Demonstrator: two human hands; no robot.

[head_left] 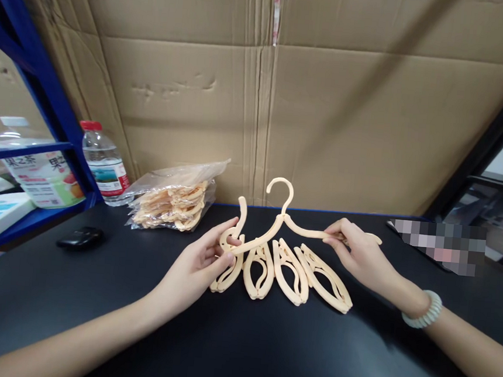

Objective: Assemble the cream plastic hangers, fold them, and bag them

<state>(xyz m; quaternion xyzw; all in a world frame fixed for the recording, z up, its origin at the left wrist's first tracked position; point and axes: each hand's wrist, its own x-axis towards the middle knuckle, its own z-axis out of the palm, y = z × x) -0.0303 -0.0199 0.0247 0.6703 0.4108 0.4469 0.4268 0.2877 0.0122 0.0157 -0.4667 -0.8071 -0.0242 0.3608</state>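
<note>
An unfolded cream plastic folding hanger [265, 234] is held up between both hands, its hook pointing upward. My left hand [204, 255] pinches the end of its left arm between thumb and fingers. My right hand [356, 249] grips the end of the other arm, fingers closed round it. Under and behind the held hanger, several folded hangers lie side by side on the black table: one [258, 278] near the middle, another [292, 277] to its right, and one [331, 283] furthest right. The leftmost folded hanger [228, 277] is partly hidden by my left hand.
A clear plastic bag [174, 196] of more folded hangers stands at the back left. Beside it are a red-capped water bottle [103, 167], a larger white-capped bottle [37, 164] and a black mouse [80, 238]. Cardboard [372, 117] walls the back; a blurred-out item [443, 243] lies right.
</note>
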